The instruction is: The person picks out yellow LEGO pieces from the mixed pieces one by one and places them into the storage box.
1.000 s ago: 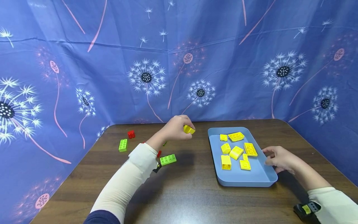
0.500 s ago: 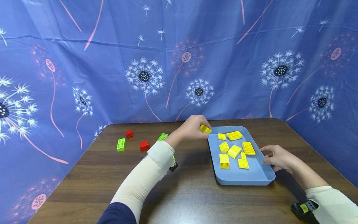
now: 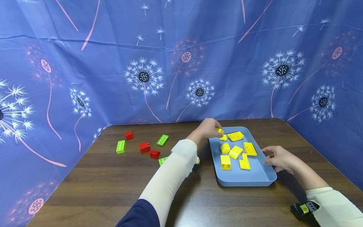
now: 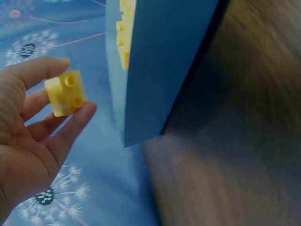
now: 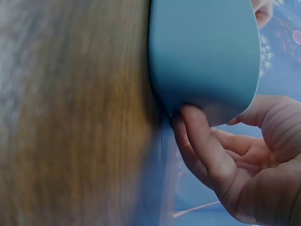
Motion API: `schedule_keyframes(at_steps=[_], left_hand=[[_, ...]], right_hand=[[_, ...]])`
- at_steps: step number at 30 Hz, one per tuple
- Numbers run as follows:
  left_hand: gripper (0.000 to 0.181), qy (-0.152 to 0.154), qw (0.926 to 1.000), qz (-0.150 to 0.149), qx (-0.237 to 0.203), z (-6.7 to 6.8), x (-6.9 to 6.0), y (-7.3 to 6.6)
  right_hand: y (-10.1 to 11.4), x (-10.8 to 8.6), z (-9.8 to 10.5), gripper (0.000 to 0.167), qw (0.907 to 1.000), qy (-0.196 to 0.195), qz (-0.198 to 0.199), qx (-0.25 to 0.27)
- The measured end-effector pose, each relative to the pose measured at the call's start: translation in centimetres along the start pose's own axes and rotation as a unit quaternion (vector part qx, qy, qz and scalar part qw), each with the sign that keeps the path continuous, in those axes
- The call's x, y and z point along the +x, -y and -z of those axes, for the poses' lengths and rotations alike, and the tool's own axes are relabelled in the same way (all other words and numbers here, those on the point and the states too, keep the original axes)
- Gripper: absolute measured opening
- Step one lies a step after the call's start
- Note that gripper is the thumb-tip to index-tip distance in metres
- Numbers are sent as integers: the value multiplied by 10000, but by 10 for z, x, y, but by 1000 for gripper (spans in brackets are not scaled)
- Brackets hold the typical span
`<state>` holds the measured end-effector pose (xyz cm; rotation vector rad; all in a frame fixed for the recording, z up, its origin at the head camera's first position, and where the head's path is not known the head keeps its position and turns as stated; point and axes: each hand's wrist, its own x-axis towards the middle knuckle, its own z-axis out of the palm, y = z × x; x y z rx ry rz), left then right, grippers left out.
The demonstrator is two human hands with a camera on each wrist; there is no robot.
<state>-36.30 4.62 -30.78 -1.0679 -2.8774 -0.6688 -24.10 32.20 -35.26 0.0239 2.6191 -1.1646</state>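
Observation:
My left hand (image 3: 207,128) pinches a small yellow toy brick (image 3: 219,130) over the far left corner of a blue tray (image 3: 246,183). In the left wrist view, thumb and fingers hold this brick (image 4: 67,93), two studs showing, beside the tray wall (image 4: 162,70). Several yellow bricks (image 3: 235,152) of different shapes lie inside the tray. At the tray's right side, my right hand (image 3: 280,160) holds its edge. The right wrist view shows fingertips (image 5: 195,115) against the lower outer wall and another digit near the rim.
On the table's left part lie several loose bricks: green ones (image 3: 120,147) (image 3: 163,140) and red ones (image 3: 144,147) (image 3: 154,154). Another green brick (image 3: 163,160) is partly hidden by my left sleeve. A blue dandelion-print cloth (image 3: 175,63) hangs behind the wooden table (image 3: 93,189).
My left hand has carried the yellow brick rightward from mid-table to above the tray's far left corner. Red and green bricks behind the arm came into view. My right hand stays at the tray.

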Motion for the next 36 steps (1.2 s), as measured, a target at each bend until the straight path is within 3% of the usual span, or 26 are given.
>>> schedule_keyframes(at_steps=[4,8,12,21,32,36], left_hand=[[26,408,9973,315,530,-11,6,-3],[26,824,9873,231,1335,-20,7,-5],[27,971,9788,81,1803,-27,5,-2],[27,730,9850,-69,1563,-21,2,8],[23,565,9888,-139,1377,-16,-3,9],[28,530,9891,-327,1332,-14,-9,6]], right_hand=[[1,1,-3,60,10000,5,26,48],[3,1,-4,60,10000,36,35,6],[6,3,-5,60,9999,56,96,-47],[6,5,-7,59,9999,17,74,-141],[3,5,-6,59,9998,12,-11,-187],[1,4,-5,59,9999,-2,-4,-166]])
